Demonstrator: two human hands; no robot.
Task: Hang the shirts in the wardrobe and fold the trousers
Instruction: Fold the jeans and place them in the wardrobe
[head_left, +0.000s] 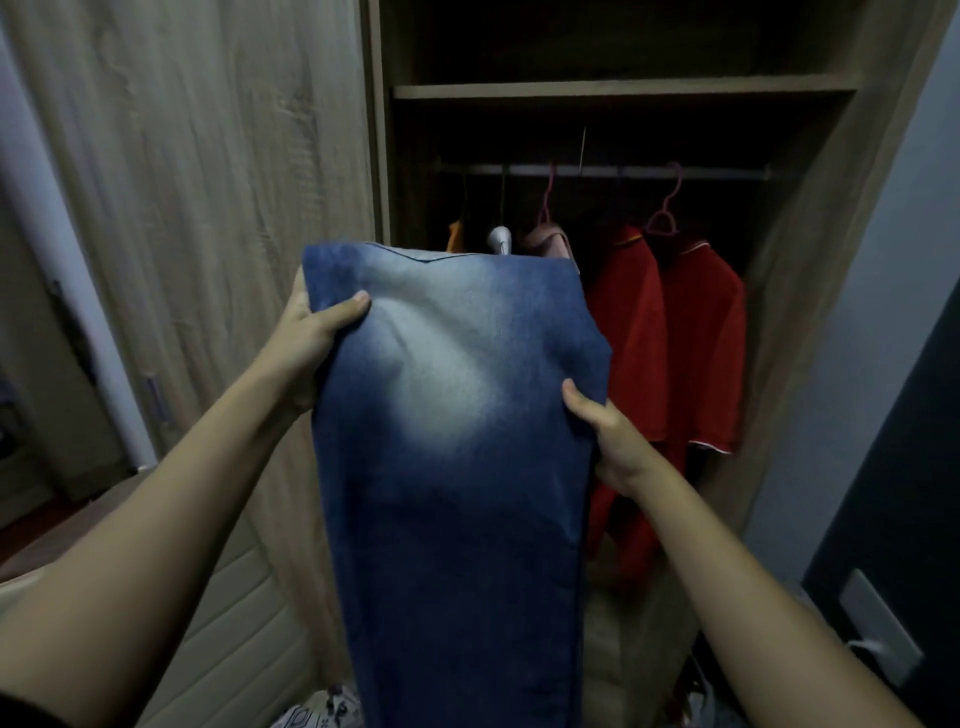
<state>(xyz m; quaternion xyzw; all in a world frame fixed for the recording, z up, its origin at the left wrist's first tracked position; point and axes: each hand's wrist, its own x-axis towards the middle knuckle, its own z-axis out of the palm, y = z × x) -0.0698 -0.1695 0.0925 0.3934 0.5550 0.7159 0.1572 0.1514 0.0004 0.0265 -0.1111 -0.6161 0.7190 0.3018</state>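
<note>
Blue denim fills the middle of the head view: a pair of jeans (457, 415), faded pale across the upper part, is held up between both hands in front of the open wardrobe (810, 260) and hangs down past the bottom edge of the picture. The left hand (311, 343) grips the cloth near its top left corner, thumb pressed on the front and fingers hidden behind. The right hand (608, 436) grips the right edge lower down, likewise with the thumb in front and the fingers behind the denim. Inside the wardrobe a rail (623, 170) runs under a wooden shelf (623, 91). Two red polo shirts (628, 322) hang from it side by side just right of the jeans, one of them on a pink hanger (662, 221). Left of them, partly hidden by the top of the jeans, hang a pink garment (545, 241) and an orange garment (456, 236). The wardrobe door (208, 156) on the left is closed.
</note>
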